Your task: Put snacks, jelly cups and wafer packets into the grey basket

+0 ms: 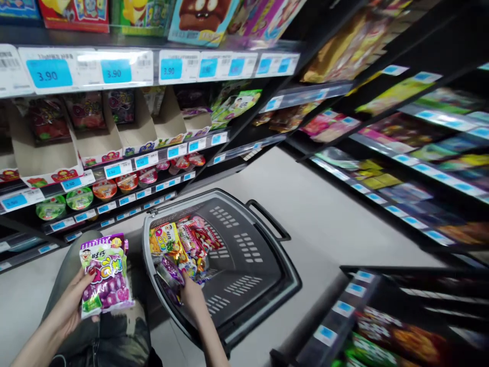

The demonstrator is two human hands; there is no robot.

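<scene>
My left hand (78,293) is closed on a bag of grape gummy candy (106,278), white and purple, held upright above my knee. My right hand (192,293) reaches down inside the grey shopping basket (263,300), its fingers closed on a purple candy bag (170,272). The lower part of that bag and some of the fingertips are hidden. Beside it in the basket lie a yellow candy bag (164,239) and several red and pink candy packets (198,237).
Cardboard display boxes (42,158) with candy bags fill the shelf ahead, above round jelly cups (79,198). Price tags (49,73) line the shelf edges. The basket handle (269,220) points away over the pale floor (298,204). More snack shelves (420,153) run along the right.
</scene>
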